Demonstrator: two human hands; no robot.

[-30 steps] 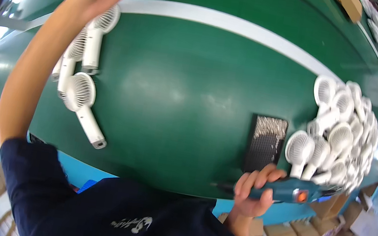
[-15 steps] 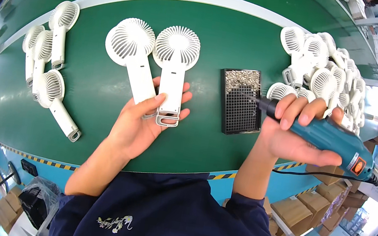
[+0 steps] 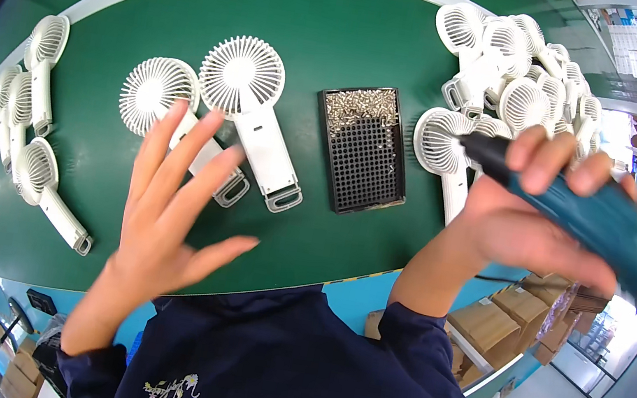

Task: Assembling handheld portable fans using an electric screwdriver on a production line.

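My left hand (image 3: 164, 225) is open, fingers spread over the handle of a white handheld fan (image 3: 153, 95); whether it touches is unclear. Close beside that one lies a second white handheld fan (image 3: 262, 144), a wire loop at its handle end. My right hand (image 3: 510, 225) is wrapped round a teal electric screwdriver (image 3: 594, 222), whose black nose and bit point left, in front of a white fan (image 3: 438, 139) at the pile's near side. Between my hands sits a black tray (image 3: 342, 207) of holes, with small metal screws (image 3: 362, 104) heaped at its far end.
A pile of white fans (image 3: 525, 103) covers the right back of the green table (image 3: 276, 259). Several more fans (image 3: 35, 171) lie at the far left. Cardboard boxes (image 3: 513, 313) stand beyond the table's right edge. A black cord (image 3: 501, 280) trails from the screwdriver.
My left hand has let go of the fan it held and moved left, fingers spreading. Both middle fans now lie tilted the other way. The screwdriver has moved right, away from the tray.
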